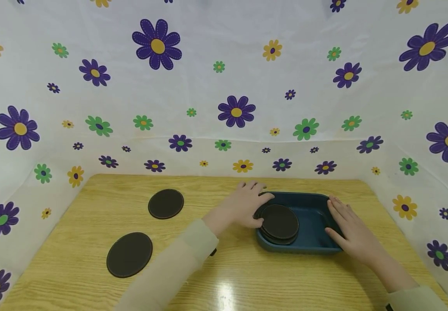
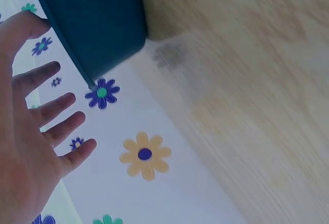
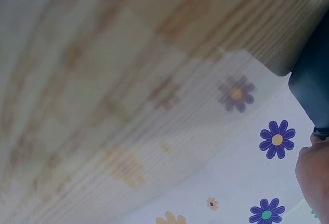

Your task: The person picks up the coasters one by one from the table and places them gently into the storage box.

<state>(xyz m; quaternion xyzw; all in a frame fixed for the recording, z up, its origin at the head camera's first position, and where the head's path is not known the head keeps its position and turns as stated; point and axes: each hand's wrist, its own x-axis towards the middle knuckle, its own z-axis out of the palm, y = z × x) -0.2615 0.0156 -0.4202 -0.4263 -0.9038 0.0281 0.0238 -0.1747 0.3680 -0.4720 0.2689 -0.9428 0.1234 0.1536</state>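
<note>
A dark blue rectangular bin (image 1: 314,229) with rounded corners stands on the table. At its left end lies a small stack of round black coasters (image 1: 280,222) with stitched edges. My left hand (image 1: 247,206) reaches to the bin's left rim, fingers spread, thumb tip beside the stack. In the left wrist view, one digit of this hand touches the rim of the bin (image 2: 97,23) while the other fingers extend free. My right hand (image 1: 350,231) lies along the right rim, fingers fairly straight and thumb over the inside.
Two more black coasters lie flat on the wooden table (image 1: 224,276) to the left, one farther back (image 1: 165,204) and a nearer coaster (image 1: 129,255). White flower-printed cloth (image 1: 208,86) walls the back and both sides of the table.
</note>
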